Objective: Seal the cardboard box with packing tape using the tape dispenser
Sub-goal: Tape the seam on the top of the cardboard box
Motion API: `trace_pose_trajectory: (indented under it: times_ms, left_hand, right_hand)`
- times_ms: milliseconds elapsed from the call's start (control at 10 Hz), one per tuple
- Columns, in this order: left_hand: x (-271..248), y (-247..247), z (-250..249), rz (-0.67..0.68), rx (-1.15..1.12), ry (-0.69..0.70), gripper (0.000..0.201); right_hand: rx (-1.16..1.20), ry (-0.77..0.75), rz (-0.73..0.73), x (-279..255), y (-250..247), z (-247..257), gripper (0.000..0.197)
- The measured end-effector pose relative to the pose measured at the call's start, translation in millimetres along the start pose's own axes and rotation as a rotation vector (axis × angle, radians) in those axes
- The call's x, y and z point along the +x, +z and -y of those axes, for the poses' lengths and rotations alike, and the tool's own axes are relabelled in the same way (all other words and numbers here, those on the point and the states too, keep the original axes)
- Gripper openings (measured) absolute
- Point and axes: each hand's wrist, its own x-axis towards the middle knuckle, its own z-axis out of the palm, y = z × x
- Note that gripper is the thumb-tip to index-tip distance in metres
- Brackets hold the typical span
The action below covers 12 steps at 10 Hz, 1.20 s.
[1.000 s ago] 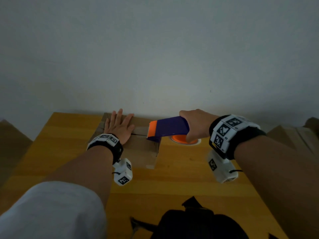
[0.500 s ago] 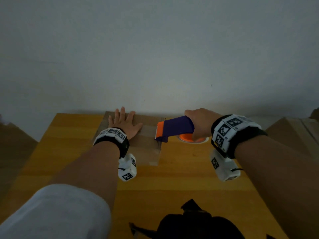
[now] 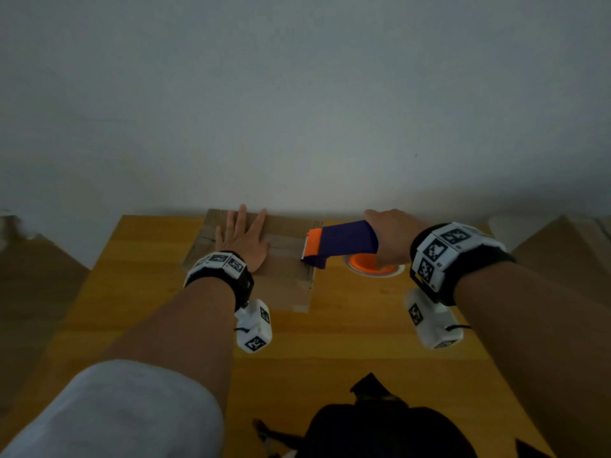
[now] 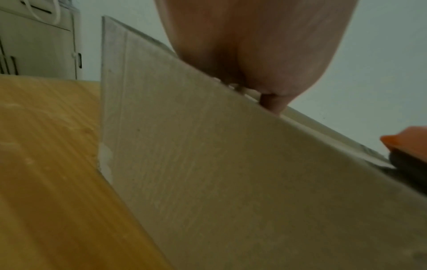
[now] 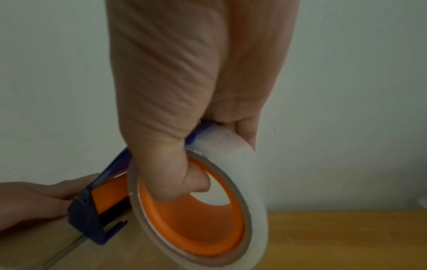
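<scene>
A small brown cardboard box [image 3: 284,289] sits at the far side of the wooden table [image 3: 347,342], close to the wall. My left hand [image 3: 243,241] lies flat on its top with fingers straight and spread. My right hand [image 3: 391,238] grips the purple and orange tape dispenser [image 3: 340,242], whose orange nose sits at the box's right top edge. In the right wrist view my thumb hooks into the orange core of the clear tape roll [image 5: 245,182], and the dispenser [image 5: 97,215] meets the box. The left wrist view shows the box side [image 4: 208,164] and my palm on top.
A dark bag [image 3: 380,428] lies at the table's near edge. Brown cardboard shapes stand off the table to the left [image 3: 29,285] and right [image 3: 568,249]. A plain wall rises right behind the box. A pale cabinet [image 4: 39,45] shows in the left wrist view.
The dispenser has slid rightward along the box top, from near my left hand to the box's right edge. My left hand stays flat on the box.
</scene>
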Motion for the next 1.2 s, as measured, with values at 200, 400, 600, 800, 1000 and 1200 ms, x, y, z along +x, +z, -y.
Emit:
trace_pose_trajectory:
  times_ms: [200,400,600,800,1000,1200]
  left_hand:
    - [3.6,7.6,-29.4,-0.037,0.038,0.142,0.058]
    - [7.4,11.8,-37.1,0.000,0.044,0.139,0.059]
    - [9.9,11.4,-35.7,0.038,0.027,0.123,0.061]
    - [12.0,13.1,-32.4,0.037,0.020,0.115,0.061]
    - [11.1,11.7,-32.7,0.042,0.025,0.106,0.061]
    - [10.1,11.1,-33.7,0.052,0.019,0.098,0.060]
  right_hand:
    - [-0.007,0.005,-0.010,6.6,-0.4,3.6,0.041]
    - [0.071,0.016,-0.005,7.1,8.2,0.1,0.040]
    - [0.085,-0.004,0.021,1.2,9.9,-3.1,0.047]
    - [0.095,-0.016,0.027,-8.6,6.9,-12.7,0.051]
    - [0.146,-0.023,0.006,-15.1,11.4,-20.0,0.050]
    - [0.151,0.001,0.001,-25.8,11.9,-39.3,0.040]
